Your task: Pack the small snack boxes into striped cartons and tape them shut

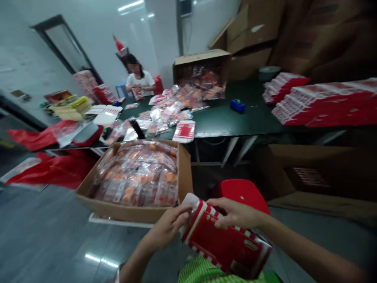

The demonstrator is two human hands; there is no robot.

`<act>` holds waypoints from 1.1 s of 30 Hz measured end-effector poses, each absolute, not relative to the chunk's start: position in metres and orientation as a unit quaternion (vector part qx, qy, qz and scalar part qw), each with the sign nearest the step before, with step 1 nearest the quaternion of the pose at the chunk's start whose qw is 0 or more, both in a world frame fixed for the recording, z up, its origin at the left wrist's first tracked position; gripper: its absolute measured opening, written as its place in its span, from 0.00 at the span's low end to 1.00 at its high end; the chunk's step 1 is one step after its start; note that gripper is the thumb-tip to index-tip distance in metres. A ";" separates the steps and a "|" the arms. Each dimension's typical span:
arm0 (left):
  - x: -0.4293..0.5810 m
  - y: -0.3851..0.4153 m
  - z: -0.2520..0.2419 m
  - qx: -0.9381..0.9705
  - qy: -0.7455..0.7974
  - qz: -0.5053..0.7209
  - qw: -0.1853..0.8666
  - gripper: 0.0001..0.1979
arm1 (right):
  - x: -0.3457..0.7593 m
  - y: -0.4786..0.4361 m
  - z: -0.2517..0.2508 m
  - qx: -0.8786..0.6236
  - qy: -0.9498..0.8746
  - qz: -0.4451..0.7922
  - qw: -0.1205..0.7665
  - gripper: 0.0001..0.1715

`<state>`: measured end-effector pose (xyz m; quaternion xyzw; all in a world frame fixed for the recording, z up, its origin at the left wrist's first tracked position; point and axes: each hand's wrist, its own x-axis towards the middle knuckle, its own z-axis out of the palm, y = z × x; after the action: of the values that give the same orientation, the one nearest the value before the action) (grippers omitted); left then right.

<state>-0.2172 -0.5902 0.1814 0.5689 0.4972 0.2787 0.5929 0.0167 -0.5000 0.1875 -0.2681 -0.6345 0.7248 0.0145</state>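
Our left hand point(169, 226) curled narrow, fingertips pinching upper-left corner of red-and-white striped flat card carton point(224, 245) (grip looks meant to steady it). Just beyond that hand, open brown cardboard box point(185, 173) packed with clear packets of orange pieces, on floor, kept within reach, we judge. Carton lies tilted above our lap, between both hands. Our right hand point(235, 214) half-closed, fingers pressing carton's top edge. Behind it, red plastic stool point(244, 190); farther right, stacked red-and-white cartons point(324, 104) on dark green table point(250, 118).
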 end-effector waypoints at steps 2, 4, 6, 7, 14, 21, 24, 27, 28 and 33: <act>-0.203 -0.569 0.172 0.492 0.482 0.283 0.668 0.16 | 0.033 -0.478 0.180 -0.255 -0.631 0.732 -0.003 0.23; -0.190 -0.548 0.166 0.439 0.471 0.270 0.716 0.15 | 0.045 -0.456 0.176 -0.231 -0.624 0.746 -0.014 0.23; -0.181 -0.528 0.162 0.401 0.467 0.274 0.739 0.15 | 0.053 -0.434 0.173 -0.205 -0.618 0.759 -0.015 0.23; -0.178 -0.519 0.161 0.383 0.463 0.281 0.748 0.16 | 0.055 -0.423 0.172 -0.198 -0.611 0.766 -0.015 0.23; -0.160 -0.451 0.136 0.361 0.484 0.323 0.729 0.19 | 0.066 -0.357 0.179 -0.246 -0.623 0.743 -0.007 0.25; -0.172 -0.363 0.156 0.480 0.542 0.398 0.563 0.15 | 0.104 -0.328 0.230 -0.425 -0.628 0.652 -0.011 0.27; -0.197 -0.327 0.160 0.442 0.535 0.439 0.570 0.13 | 0.113 -0.301 0.246 -0.431 -0.588 0.685 -0.001 0.22; -0.214 -0.294 0.153 0.365 0.540 0.492 0.577 0.11 | 0.121 -0.269 0.252 -0.439 -0.557 0.705 0.004 0.21; -0.217 -0.282 0.150 0.345 0.538 0.504 0.581 0.11 | 0.125 -0.259 0.251 -0.448 -0.542 0.710 0.020 0.21; -0.195 -0.206 0.123 0.315 0.485 0.509 0.637 0.14 | 0.155 -0.195 0.223 -0.482 -0.501 0.713 0.095 0.21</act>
<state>-0.1954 -0.2058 0.1226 0.3149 0.4854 0.5092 0.6371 0.1549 -0.1951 0.2231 -0.4817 -0.5012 0.7126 0.0952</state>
